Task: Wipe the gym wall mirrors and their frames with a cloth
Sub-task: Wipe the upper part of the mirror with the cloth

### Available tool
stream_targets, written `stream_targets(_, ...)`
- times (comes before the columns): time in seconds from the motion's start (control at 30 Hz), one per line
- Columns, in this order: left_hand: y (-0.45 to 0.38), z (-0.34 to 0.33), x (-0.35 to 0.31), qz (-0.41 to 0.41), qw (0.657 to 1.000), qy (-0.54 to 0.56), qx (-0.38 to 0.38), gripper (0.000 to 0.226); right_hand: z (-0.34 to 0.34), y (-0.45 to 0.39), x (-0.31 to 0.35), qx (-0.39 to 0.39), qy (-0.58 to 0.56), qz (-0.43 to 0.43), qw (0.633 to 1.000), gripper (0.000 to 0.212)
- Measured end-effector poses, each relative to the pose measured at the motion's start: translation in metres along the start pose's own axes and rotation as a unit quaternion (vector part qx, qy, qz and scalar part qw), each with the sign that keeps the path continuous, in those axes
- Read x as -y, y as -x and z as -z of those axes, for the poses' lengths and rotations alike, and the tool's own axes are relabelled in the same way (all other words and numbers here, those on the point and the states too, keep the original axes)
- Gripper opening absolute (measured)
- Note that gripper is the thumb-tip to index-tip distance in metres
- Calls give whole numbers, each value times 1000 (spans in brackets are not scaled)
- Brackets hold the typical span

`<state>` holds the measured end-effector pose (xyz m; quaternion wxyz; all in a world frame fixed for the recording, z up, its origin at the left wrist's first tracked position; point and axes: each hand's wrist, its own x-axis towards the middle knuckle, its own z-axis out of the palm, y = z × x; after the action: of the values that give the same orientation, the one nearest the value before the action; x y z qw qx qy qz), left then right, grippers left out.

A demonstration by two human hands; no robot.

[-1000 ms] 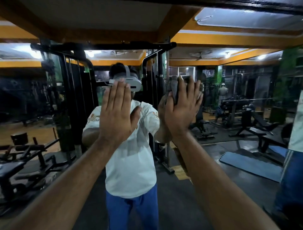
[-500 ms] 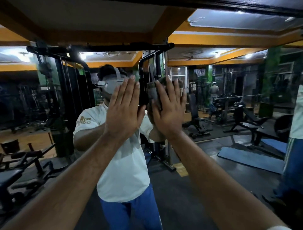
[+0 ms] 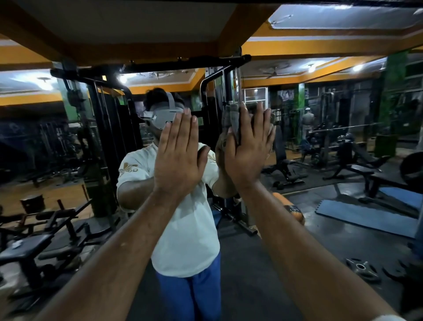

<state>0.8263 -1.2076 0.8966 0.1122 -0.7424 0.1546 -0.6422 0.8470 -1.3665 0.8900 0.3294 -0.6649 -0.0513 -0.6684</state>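
Observation:
A large wall mirror [image 3: 332, 160] fills the view and reflects the gym and me. My left hand [image 3: 178, 155] lies flat on the glass with straight fingers, empty. My right hand [image 3: 249, 146] presses a grey cloth [image 3: 231, 119] flat against the mirror with straight fingers. The cloth shows past my fingertips and at the thumb side. The mirror's dark top frame [image 3: 343, 2] runs along the upper edge of the view.
Everything behind the glass is a reflection: a cable machine [image 3: 103, 137], benches [image 3: 34, 240], a blue floor mat [image 3: 366, 217], weight plates [image 3: 364, 270] on the floor, and a person [image 3: 307, 119] standing far back.
The two hands drew close together, then my right hand with the cloth shifted slightly right again. My view swung right and then back left across the mirror.

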Motion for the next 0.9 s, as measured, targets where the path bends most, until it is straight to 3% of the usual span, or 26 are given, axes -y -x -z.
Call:
stream_targets(0.07, -1, 3, 0, -5, 1000, 9, 5, 67, -3, 0, 9, 10, -1, 13, 1000, 63)
stream_targets(0.2, 2, 18, 13, 19, 996, 83, 3, 61, -2, 6, 0, 58, -4, 176, 983, 56)
stream_targets(0.27, 6, 23, 22, 44, 997, 68, -3, 62, 0, 3, -4, 44, -15, 147, 988, 57)
stream_targets(0.37, 13, 21, 29, 33, 999, 33, 15, 63, -3, 7, 18, 37, -28, 32, 998, 65)
stream_targets(0.57, 19, 29, 49, 31, 997, 64, -22, 60, -9, 11, 29, 74, -23, 193, 978, 55)
stream_targets(0.73, 30, 33, 80, 55, 998, 29, 4, 67, -21, -6, 58, -6, -32, -41, 999, 64)
stream_targets(0.77, 30, 33, 84, 46, 998, 39, 15, 67, -27, -4, 74, 0, -31, -26, 999, 65)
stream_targets(0.9, 34, 45, 101, 15, 994, 112, 14, 63, -38, 11, 102, 60, -30, 196, 978, 55)
